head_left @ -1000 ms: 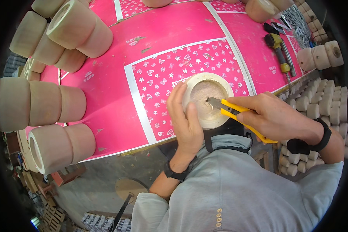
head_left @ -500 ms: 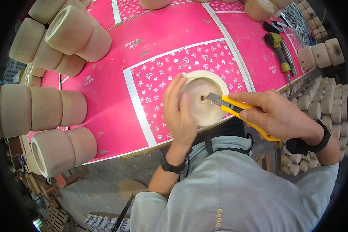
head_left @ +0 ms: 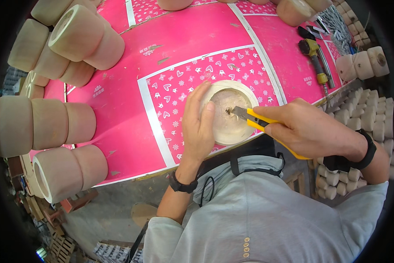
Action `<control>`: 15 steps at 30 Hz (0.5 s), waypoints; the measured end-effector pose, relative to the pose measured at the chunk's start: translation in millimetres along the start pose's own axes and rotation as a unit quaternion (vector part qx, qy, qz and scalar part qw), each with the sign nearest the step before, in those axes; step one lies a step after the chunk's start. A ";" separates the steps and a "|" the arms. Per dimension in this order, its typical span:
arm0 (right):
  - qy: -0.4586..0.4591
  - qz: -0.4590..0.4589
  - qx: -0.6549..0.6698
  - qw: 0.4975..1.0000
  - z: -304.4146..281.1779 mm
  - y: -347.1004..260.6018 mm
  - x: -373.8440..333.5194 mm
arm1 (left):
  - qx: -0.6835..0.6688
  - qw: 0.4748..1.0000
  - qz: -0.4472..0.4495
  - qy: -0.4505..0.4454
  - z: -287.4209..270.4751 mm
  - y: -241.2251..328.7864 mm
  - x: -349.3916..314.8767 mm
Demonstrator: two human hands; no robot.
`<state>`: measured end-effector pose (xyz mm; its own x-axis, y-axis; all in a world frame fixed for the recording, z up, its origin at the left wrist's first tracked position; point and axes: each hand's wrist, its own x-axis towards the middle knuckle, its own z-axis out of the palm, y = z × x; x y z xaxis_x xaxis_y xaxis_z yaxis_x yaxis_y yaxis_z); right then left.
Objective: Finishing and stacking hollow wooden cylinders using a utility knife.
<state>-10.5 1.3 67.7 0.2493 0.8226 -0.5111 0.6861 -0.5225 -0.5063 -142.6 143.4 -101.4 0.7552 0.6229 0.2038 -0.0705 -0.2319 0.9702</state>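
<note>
A round, hollow wooden piece (head_left: pixel 233 135) lies on the pink patterned table covering, its recessed face up, with a small dark hole near the middle of the recess. My left hand (head_left: pixel 197 122) rests against its left side, fingers stretched along the rim and thumb on the rim's inner edge. In my right hand (head_left: pixel 298 128) is a yellow utility knife (head_left: pixel 255 119), its fingers wrapped round the handle. The blade is extended and its tip meets the wood at the hole.
Stacked wooden cylinders (head_left: pixel 50 120) line the table's left side. At the right lie a yellow-and-black power tool (head_left: pixel 313 55) and a heap of metal screws (head_left: pixel 337 28). Many wooden pieces (head_left: pixel 367 111) are piled beyond the right edge. A pink covered table (head_left: pixel 179 35) spans the middle.
The knife blade has shifted slightly left, its tip now at the hole. My left thumb has moved onto the rim, and the left wrist sits a little further left.
</note>
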 end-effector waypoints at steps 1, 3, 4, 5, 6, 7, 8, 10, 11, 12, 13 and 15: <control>0.007 -0.008 -0.007 1.000 3.9 -3.4 2.2 | -0.017 1.000 -0.003 -0.011 1.9 -0.9 0.5; 0.013 -0.014 -0.009 1.000 8.8 -7.7 3.7 | -0.009 1.000 0.001 0.017 7.7 0.4 -3.4; 0.019 -0.003 0.005 1.000 10.4 -8.4 3.9 | -0.001 0.999 0.007 0.047 10.7 1.2 -5.1; 0.012 0.017 0.018 1.000 9.9 -8.2 3.4 | -0.001 0.999 0.012 0.047 13.4 2.5 -8.0; 0.029 0.008 0.013 0.999 10.1 -7.9 2.6 | -0.005 0.997 0.008 0.074 15.5 4.2 -11.6; 0.029 -0.010 -0.002 1.000 9.1 -7.0 2.3 | -0.008 0.995 0.002 0.099 17.5 4.9 -13.4; 0.020 -0.007 -0.024 0.999 6.8 -6.0 1.6 | -0.009 0.994 0.005 0.107 19.1 5.5 -14.3; 0.002 -0.022 -0.042 0.999 2.9 -5.8 2.3 | 0.036 0.993 0.034 0.103 20.2 7.4 -18.2; -0.020 -0.016 -0.071 0.997 1.1 -6.7 2.9 | 0.040 0.993 0.032 0.104 20.7 7.9 -19.3; -0.023 -0.018 -0.070 0.997 -0.7 -8.2 4.4 | 0.041 0.993 0.033 0.104 21.0 8.4 -20.2; -0.020 -0.034 -0.081 0.996 -3.3 -9.6 5.2 | 0.040 0.993 0.035 0.104 20.9 8.2 -20.4; -0.022 -0.052 -0.093 0.994 -9.0 -12.6 7.0 | 0.053 0.993 0.040 0.102 20.2 7.6 -20.2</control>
<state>-11.3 15.7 76.8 0.1438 0.8573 -0.4943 0.8225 -0.3812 -0.4220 -145.3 114.0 -100.9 0.6013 0.7358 0.3116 -0.0474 -0.3565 0.9331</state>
